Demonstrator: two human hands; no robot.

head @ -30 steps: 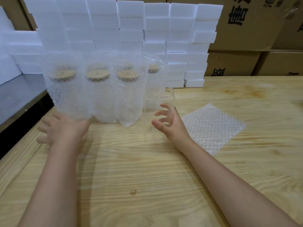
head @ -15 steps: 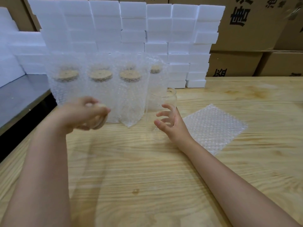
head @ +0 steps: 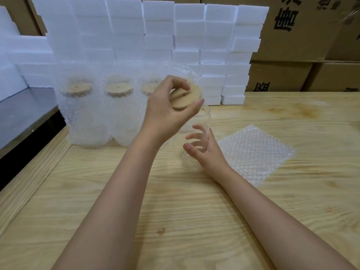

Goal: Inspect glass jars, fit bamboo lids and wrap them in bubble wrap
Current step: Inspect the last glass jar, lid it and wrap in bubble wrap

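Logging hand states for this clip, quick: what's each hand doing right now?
Left hand: holding the bamboo lid.
Right hand: fingers curled round the glass jar.

box lettering [head: 286, 18] cut off, third lid [head: 149, 88] half hidden

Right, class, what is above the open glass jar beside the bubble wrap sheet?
A tilted bamboo lid, pinched by the left hand, hovers over the glass jar, not yet seated. The hand hides part of the jar's rim.
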